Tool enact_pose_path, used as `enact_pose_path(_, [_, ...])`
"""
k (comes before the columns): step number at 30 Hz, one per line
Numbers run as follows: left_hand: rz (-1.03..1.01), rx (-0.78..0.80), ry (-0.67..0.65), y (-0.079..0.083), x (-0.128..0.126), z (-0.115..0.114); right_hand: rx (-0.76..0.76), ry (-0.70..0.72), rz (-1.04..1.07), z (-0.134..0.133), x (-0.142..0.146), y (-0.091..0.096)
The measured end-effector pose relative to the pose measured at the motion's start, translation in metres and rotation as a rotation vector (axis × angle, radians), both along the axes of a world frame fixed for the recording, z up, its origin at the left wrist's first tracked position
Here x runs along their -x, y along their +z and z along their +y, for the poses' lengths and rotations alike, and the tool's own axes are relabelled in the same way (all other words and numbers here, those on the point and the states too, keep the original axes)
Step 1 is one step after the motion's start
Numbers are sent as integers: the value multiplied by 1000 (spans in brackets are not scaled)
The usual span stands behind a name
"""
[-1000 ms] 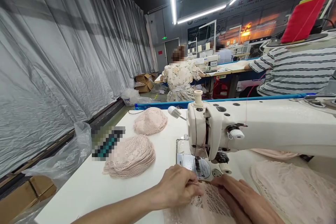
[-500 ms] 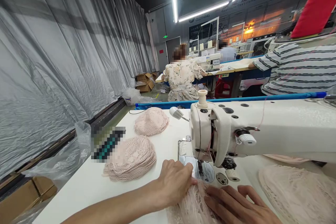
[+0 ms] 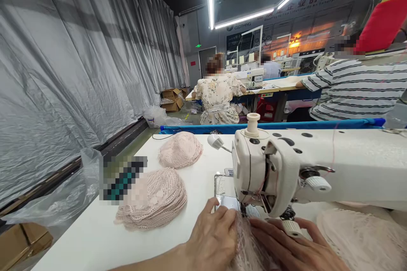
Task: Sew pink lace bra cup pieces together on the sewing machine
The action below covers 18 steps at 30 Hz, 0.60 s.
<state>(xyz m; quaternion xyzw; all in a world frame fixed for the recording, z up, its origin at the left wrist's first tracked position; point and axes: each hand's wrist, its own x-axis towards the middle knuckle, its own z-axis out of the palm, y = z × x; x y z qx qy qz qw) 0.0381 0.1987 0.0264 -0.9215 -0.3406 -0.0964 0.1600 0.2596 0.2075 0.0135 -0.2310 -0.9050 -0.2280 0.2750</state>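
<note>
A piece of pale pink lace (image 3: pixel 246 241) lies under the needle end of a white sewing machine (image 3: pixel 286 169). My left hand (image 3: pixel 214 233) is at the lace's left edge, its fingers bent and closed on the fabric, the fingertips by the metal needle plate (image 3: pixel 227 201). On the other side, my right hand (image 3: pixel 299 241) rests with long, fairly flat fingers on the lace, partly behind the machine's lower knob. The presser foot (image 3: pixel 243 210) is just ahead of both hands, and the stitching point is partly hidden.
Two stacks of pink lace cups, a nearer stack (image 3: pixel 155 199) and a farther one (image 3: pixel 180 149), sit left on the white table (image 3: pixel 92 237). More lace (image 3: pixel 359 237) lies right. A blue bar (image 3: pixel 273 125) edges the table's back. Co-workers sit beyond at machines.
Both hands and the lace have moved forward toward the needle. My left hand's fingers now sit over the needle plate's front. The view has shifted slightly, placing the machine lower and farther right.
</note>
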Motion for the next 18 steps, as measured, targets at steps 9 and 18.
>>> enact_pose_path(9, [-106, 141, 36, 8, 1, 12, 67, -14, -49, 3, -14, -3])
enact_pose_path(18, [-272, -128, -77, -15, -17, -31, 470, 96, 114, -30, 2, -6])
